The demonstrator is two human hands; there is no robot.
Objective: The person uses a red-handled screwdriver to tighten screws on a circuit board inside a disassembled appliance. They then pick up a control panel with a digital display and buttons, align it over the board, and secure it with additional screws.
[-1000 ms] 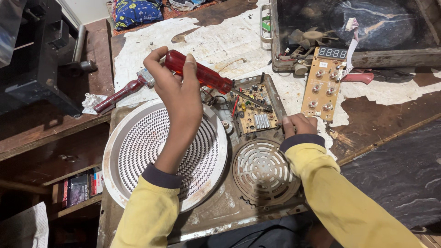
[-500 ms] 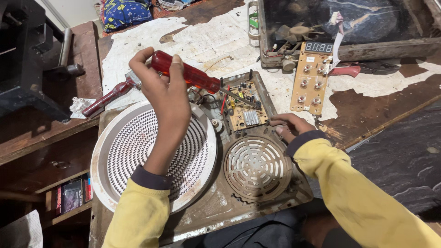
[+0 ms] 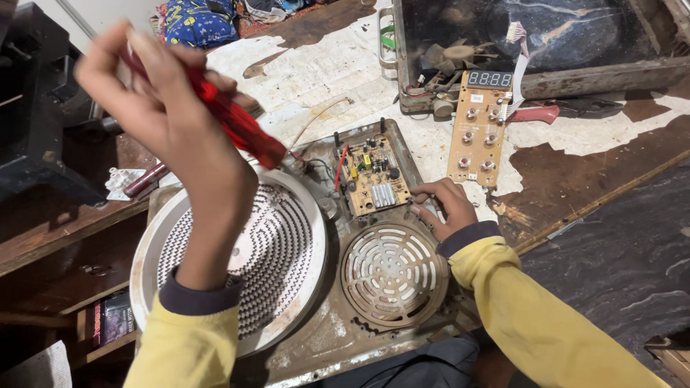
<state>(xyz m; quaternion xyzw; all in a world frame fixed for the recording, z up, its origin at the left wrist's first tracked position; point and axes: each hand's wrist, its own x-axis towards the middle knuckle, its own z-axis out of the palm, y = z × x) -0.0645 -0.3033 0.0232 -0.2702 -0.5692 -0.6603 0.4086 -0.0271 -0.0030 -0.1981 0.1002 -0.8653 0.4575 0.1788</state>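
My left hand [image 3: 162, 108] is raised above the bench and grips a red-handled screwdriver [image 3: 241, 129], blurred by motion. Below it lies an opened cooker base [image 3: 323, 338] with a round white coil plate [image 3: 277, 248], a small circuit board [image 3: 370, 176] and a round fan grille [image 3: 392, 273]. My right hand [image 3: 445, 205] rests on the base between the circuit board and the grille, its fingertips pinched together at the board's edge. Whether they hold anything is too small to tell.
A tan button panel with a digit display [image 3: 478, 126] lies to the right of the base. A dark glass top panel [image 3: 539, 43] stands at the back. Red-handled pliers [image 3: 546, 113] lie by it, another red tool [image 3: 144, 181] at the left. A shelf [image 3: 65, 287] drops off at lower left.
My left hand has lifted the screwdriver up and to the left, away from the circuit board. My right hand has stayed at the board's edge.
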